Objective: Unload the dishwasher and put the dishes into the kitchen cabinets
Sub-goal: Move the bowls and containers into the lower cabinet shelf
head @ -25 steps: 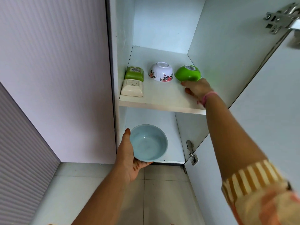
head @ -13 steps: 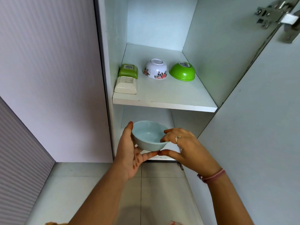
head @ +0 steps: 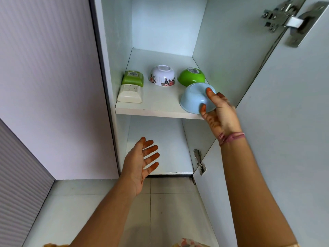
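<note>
My right hand (head: 219,113) grips a light blue bowl (head: 194,98), turned upside down and tilted, at the front right of the cabinet shelf (head: 156,109). Whether the bowl rests on the shelf I cannot tell. Just behind it lies an upturned green bowl (head: 191,77). An upturned white bowl with flowers (head: 162,75) stands in the middle. At the shelf's left are a green square dish (head: 133,78) and a cream square dish (head: 130,93), both upside down. My left hand (head: 140,161) hangs below the shelf with its palm up, fingers spread and nothing in it.
The open cabinet door (head: 277,132) stands to the right, with metal hinges (head: 284,16) at the top and lower down (head: 199,162). A bare lower compartment (head: 160,148) lies under the shelf. A ribbed panel (head: 17,168) is at the far left, tiled floor (head: 99,207) below.
The blue bowl passed from my left hand to my right, was flipped upside down and lifted to the shelf's front right. My left hand let go and opened below the shelf.
</note>
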Demonstrator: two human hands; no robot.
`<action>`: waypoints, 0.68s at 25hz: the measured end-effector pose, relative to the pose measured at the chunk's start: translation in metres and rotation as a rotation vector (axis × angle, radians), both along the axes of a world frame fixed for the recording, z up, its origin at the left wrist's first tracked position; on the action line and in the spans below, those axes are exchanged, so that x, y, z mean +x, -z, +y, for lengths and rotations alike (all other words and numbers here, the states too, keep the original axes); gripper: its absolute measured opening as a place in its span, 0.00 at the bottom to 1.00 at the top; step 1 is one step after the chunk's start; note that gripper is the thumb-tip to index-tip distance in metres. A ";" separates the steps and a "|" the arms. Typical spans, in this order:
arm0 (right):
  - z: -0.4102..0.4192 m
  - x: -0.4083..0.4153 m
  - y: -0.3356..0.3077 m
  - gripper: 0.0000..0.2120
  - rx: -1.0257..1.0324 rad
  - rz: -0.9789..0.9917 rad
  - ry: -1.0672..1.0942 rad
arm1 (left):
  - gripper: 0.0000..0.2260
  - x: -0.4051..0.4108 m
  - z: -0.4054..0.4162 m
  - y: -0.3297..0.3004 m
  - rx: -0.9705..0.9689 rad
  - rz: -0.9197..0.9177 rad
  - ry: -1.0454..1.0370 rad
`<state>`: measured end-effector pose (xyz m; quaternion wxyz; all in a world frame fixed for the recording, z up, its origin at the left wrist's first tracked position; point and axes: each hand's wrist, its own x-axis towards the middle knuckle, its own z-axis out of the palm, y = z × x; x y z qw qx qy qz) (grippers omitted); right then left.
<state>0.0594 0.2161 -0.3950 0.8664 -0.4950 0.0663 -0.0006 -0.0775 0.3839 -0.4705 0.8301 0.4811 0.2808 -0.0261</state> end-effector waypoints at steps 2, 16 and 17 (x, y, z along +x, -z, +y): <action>-0.001 0.016 0.001 0.39 -0.277 -0.015 0.049 | 0.14 0.000 -0.002 -0.001 0.007 0.014 -0.006; 0.002 0.039 0.011 0.41 -1.379 0.059 0.147 | 0.15 0.001 -0.002 0.001 0.011 0.047 -0.023; 0.004 0.039 0.012 0.42 -1.411 0.055 0.150 | 0.15 0.001 -0.001 0.000 0.000 0.057 -0.034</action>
